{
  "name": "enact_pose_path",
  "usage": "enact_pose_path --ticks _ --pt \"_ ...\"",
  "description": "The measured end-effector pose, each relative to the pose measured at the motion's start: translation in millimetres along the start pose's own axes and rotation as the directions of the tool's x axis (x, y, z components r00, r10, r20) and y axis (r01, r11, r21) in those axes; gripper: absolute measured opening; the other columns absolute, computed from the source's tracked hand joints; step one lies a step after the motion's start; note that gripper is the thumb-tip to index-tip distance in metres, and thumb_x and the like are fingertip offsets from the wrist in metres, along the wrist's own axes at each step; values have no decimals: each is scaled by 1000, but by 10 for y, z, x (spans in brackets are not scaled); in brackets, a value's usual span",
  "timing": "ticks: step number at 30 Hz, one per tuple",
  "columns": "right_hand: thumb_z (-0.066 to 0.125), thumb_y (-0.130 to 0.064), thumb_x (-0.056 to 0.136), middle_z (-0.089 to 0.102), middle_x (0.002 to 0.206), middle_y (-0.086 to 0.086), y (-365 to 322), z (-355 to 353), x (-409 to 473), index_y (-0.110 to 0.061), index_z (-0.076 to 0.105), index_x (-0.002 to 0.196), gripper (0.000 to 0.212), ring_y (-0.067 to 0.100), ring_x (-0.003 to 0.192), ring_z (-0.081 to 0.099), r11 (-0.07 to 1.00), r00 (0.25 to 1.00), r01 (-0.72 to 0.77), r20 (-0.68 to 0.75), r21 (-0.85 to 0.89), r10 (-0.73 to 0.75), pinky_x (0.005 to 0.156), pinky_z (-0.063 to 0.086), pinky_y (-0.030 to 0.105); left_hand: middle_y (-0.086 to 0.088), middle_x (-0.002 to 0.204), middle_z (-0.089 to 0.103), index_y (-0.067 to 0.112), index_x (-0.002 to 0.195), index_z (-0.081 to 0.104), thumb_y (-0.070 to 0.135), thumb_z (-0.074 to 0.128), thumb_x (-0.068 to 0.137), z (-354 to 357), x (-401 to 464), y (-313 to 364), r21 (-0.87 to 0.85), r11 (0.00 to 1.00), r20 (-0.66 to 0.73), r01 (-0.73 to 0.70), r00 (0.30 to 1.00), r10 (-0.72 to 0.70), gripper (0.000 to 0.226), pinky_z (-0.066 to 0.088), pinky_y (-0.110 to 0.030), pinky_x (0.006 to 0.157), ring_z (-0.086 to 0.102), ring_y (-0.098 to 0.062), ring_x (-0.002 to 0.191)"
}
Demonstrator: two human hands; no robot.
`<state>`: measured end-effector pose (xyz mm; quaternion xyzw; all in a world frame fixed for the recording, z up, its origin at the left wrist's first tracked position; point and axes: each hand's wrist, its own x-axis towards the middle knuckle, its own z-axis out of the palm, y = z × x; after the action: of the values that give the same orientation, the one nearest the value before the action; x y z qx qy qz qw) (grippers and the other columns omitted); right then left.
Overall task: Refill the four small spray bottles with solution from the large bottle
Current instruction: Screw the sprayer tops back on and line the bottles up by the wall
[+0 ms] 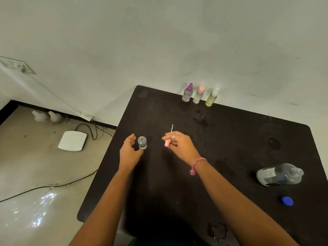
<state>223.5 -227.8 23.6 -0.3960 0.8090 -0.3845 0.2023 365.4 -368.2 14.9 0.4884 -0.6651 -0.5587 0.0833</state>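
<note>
Head view: left hand is cupping, fingers relaxed, beside the uncapped small bottle; right hand is pinching the pink sprayer. A nudge risks tipping and spilling it onto the desk.

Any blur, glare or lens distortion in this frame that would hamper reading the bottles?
Head view: wide-angle bending curves the table edges; soft overall, with the left hand slightly blurred; bright mottled glare on the floor lower left; the three far spray bottles cast faint shadows on the wall.

Uncapped small bottle upright; large bottle lying.
</note>
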Motion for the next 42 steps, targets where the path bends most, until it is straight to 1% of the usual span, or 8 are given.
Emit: enact_pose_path --ticks 4,9,15,20,27,33,37,42 --pt "68 -1 82 62 116 0 -212 -398 64 -11 69 108 28 3 89 63 980 994 -83 -52 181 94 83 49 13 -7 141 49 15 142 38 2 73 79 133 60 -35 16 1000 33 14 999 -14 73 37 -39 111 47 -22 130" --pt "67 -12 86 61 115 2 -341 -769 91 -18 67 112 26 15 97 65 946 978 -129 -120 298 171 85 55 26 -10 131 56 12 134 48 7 71 82 230 88 -20 46 998 -22 43 999 -42 56 40 -36 105 53 -23 121" --pt "64 -15 88 67 109 7 -585 -1111 76 -14 63 120 31 17 97 67 894 960 -123 -176 432 218 82 55 23 -12 131 58 8 133 51 11 71 83 260 44 11 83 996 -49 23 999 -19 53 41 -37 104 54 -25 121" --pt "64 -15 88 69 103 9 -808 -1318 66 -11 62 120 32 14 90 68 901 961 -89 -202 426 191 80 55 21 -9 126 62 10 129 56 15 75 81 288 -55 153 8 998 -41 -61 997 61 52 45 -39 102 58 -22 116" --pt "65 -12 87 69 102 8 -1209 -1575 -30 -12 64 116 29 14 81 69 925 977 43 -209 378 40 77 57 25 6 111 60 14 122 59 16 76 79 328 -295 499 -65 968 -57 -243 969 240 47 41 -10 78 56 -5 99" --pt "66 -16 88 70 102 3 -1557 -1709 -134 -18 64 116 28 20 84 67 953 974 149 -206 262 -96 77 58 30 8 109 64 15 122 61 18 78 77 332 -523 785 -127 917 -64 -379 925 374 48 45 0 70 62 -6 96" --pt "67 -19 87 70 104 1 -1746 -1768 -213 -19 64 117 30 9 81 65 962 968 185 -206 202 -143 78 55 25 8 111 67 19 120 63 22 79 76 327 -660 937 -166 893 -70 -419 908 413 47 48 -4 74 63 -7 100" --pt "68 -23 86 69 107 -4 -1931 -1843 -314 -23 64 117 31 5 91 65 966 960 211 -219 147 -176 88 51 22 12 105 66 24 117 62 21 79 76 300 -857 1109 -233 872 -77 -431 902 425 45 48 -7 74 63 -4 99"
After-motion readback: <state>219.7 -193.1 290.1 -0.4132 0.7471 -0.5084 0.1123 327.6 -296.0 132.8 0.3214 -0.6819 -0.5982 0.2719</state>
